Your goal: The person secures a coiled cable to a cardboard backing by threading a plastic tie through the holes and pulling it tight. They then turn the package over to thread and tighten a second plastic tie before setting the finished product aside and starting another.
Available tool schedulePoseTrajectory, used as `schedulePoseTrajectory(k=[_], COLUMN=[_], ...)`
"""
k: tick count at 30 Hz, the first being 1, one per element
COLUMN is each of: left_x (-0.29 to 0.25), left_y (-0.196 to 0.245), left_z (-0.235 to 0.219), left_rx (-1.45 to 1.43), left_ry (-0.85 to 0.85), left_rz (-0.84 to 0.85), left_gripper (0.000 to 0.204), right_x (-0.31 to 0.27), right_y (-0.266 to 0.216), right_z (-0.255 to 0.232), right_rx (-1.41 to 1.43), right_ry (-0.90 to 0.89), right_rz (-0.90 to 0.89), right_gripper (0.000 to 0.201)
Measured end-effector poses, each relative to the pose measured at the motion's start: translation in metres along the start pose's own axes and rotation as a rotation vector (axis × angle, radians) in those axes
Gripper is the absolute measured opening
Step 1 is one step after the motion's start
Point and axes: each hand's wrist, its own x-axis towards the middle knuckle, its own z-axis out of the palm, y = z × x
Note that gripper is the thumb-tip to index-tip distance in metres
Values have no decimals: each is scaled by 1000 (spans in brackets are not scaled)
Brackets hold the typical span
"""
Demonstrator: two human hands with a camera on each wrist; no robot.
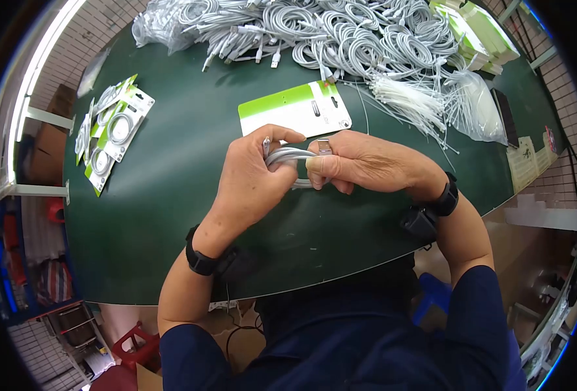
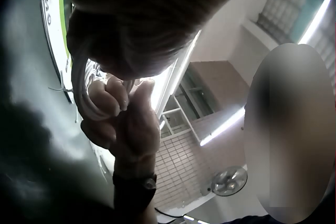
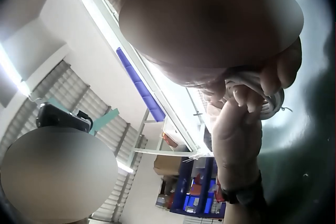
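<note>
Both hands hold a coiled light-grey cable (image 1: 289,155) over the green table. Its left side lies in the curled fingers and thumb of the left hand (image 1: 252,176), where a metal-tipped plug stands up by the thumb. My right hand (image 1: 373,161) pinches the coil's right side between thumb and fingers, near a second plug (image 1: 324,146). In the left wrist view the cable loop (image 2: 81,85) curves around the right hand's fingers (image 2: 105,98). The right wrist view shows the loop (image 3: 273,103) beside the left hand (image 3: 236,134). Behind the hands lies a green-and-white card (image 1: 295,111).
Many coiled cables (image 1: 360,39) are heaped along the table's far side. White zip ties (image 1: 409,101) and a clear bag (image 1: 477,107) lie at the right. Carded cables (image 1: 120,127) are at the left, and green-and-white packages (image 1: 474,36) stand at the back right.
</note>
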Motion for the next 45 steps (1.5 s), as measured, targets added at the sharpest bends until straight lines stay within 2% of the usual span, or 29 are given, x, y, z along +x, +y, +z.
schedulePoseTrajectory(k=[1, 4, 7, 10, 11, 13, 16, 18, 19, 22, 23, 24, 26, 29, 33, 36, 39, 42, 43, 45], left_x=[-1, 4, 5, 6, 7, 6, -2, 0, 3, 19, 22, 23, 23, 23, 27, 29, 30, 29, 29, 29], left_y=[-1, -9, -5, 4, 7, 23, 40, 39, 35, 28, 26, 24, 18, 20, 22, 23, 25, 25, 25, 25], left_z=[3, 9, 7, 7, 9, 4, 8, 21, 36, 52, 53, 49, 39, 31, 21, 15, 6, -1, -2, -3], left_rx=[96, 185, 209, -46, -67, 383, 625, 680, 564, 467, 435, 457, 507, 467, 296, 311, 342, 383, 388, 394], left_ry=[67, 121, 97, 216, 309, 549, 554, 365, 310, 266, 271, 262, 239, 246, 294, 276, 262, 243, 242, 244], left_rz=[112, 221, 184, 183, 308, 567, 777, 881, 825, 715, 709, 729, 771, 847, 856, 906, 935, 879, 886, 899], left_gripper=[25, 22, 40, 70, 90, 95, 95, 93, 83, 77, 71, 73, 79, 58, 37, 30, 26, 24, 24, 23], right_x=[0, 2, 0, 0, -2, -3, -6, -8, -8, -8, -7, -8, -10, -13, -10, -9, -10, -11, -7, -11], right_y=[-2, -5, -7, -7, -8, -3, -6, -5, -3, 4, 9, 8, 4, -6, -2, -3, -5, -7, 0, -9], right_z=[2, 1, 4, 2, -4, -13, -17, -20, -21, -23, -25, -25, -23, -29, -22, -20, -19, -12, -11, -12], right_rx=[-4, -157, -146, -2, 16, 113, 285, 404, 532, 597, 667, 674, 691, 644, 740, 719, 525, 223, 8, -353], right_ry=[-18, 23, 120, 278, 287, 359, 434, 434, 397, 419, 404, 425, 468, 475, 485, 480, 504, 628, 712, 739], right_rz=[36, 22, -20, -63, -79, -93, -163, -180, -206, -150, -163, -176, -207, -210, -255, -259, -175, -279, -420, -575], right_gripper=[41, 45, 46, 45, 44, 47, 50, 49, 46, 47, 39, 37, 40, 58, 56, 56, 57, 59, 60, 56])
